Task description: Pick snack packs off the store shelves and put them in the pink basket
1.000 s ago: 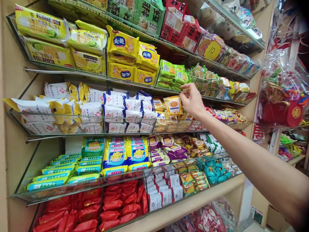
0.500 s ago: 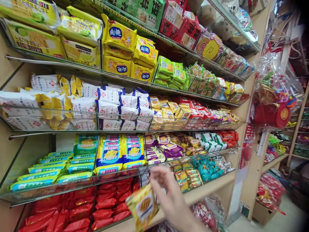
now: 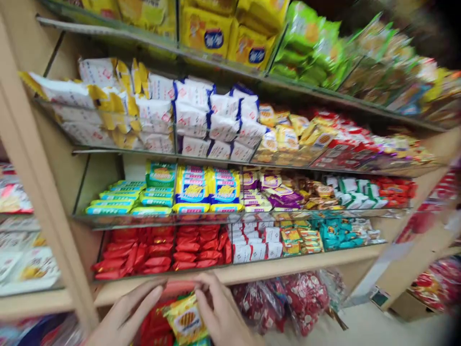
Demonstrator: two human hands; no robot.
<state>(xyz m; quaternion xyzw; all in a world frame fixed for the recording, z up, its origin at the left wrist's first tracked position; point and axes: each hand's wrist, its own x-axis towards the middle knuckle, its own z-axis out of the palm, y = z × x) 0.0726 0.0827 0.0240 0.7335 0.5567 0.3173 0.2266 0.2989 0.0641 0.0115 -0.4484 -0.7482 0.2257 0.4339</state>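
A small yellow cookie packet [image 3: 185, 319], with a round biscuit printed on it, is at the bottom middle of the head view. My right hand [image 3: 221, 310] holds its right edge between thumb and fingers. To its left is my left hand [image 3: 131, 307], thumb and fingers apart, with fingertips by a reddish rim-like strip [image 3: 179, 287]. I cannot tell whether they touch that strip. Beneath the cookie packet lie red packets [image 3: 156, 324] and a bit of something green-blue, partly hidden by my hands.
Shelves of wrapped snacks rise in front. Red packets [image 3: 194, 245] fill the lowest compartments, above a wooden ledge [image 3: 281, 266]. Similar cookie packets [image 3: 286, 137] lie two shelves higher. Clear bags of dark red goods [image 3: 306, 300] stand below. A wooden upright [image 3: 46, 192] stands left.
My right hand has brought the cookie packet down and left, away from the shelves. My left hand has come into view. The view has tilted down and swung left.
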